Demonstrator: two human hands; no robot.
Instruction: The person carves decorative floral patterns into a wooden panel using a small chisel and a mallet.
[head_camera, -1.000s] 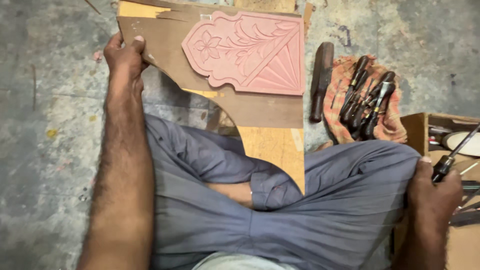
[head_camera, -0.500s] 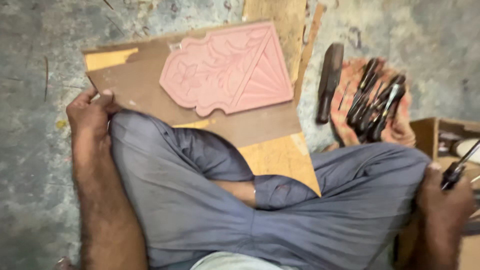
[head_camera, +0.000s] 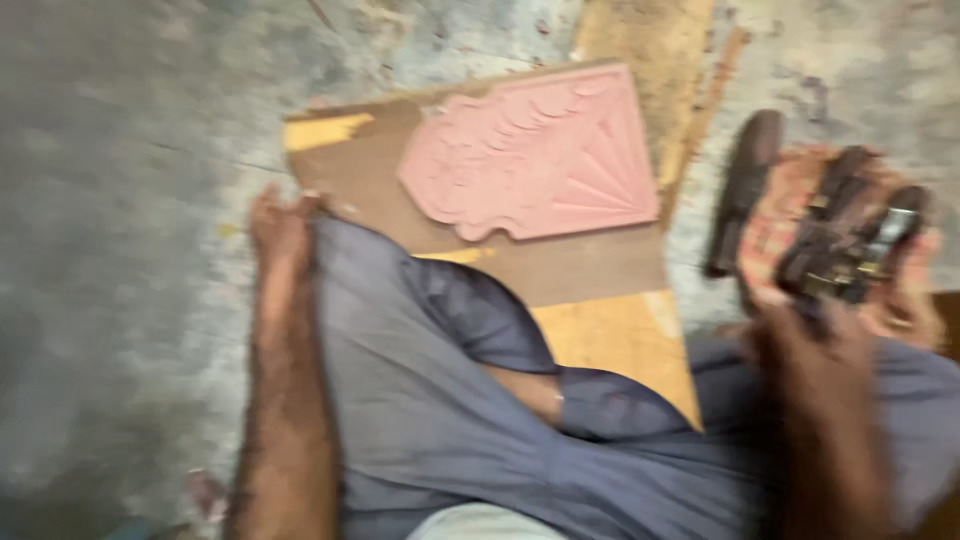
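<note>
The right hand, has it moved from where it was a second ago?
Yes. The right hand was out beside the knee, clear of the cloth of tools; now it is at that cloth's near edge, reaching toward the dark-handled tools, so it went forward and inward.

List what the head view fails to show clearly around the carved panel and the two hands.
- Right hand: motion-blurred; grip unreadable.
- Tools on cloth: smeared, kinds unclear.
- Carved pink panel: relief detail blurred.
- Brown board: near edge hidden under grey-trousered legs.
- Left hand: fingertips blurred at the board's corner.
</note>
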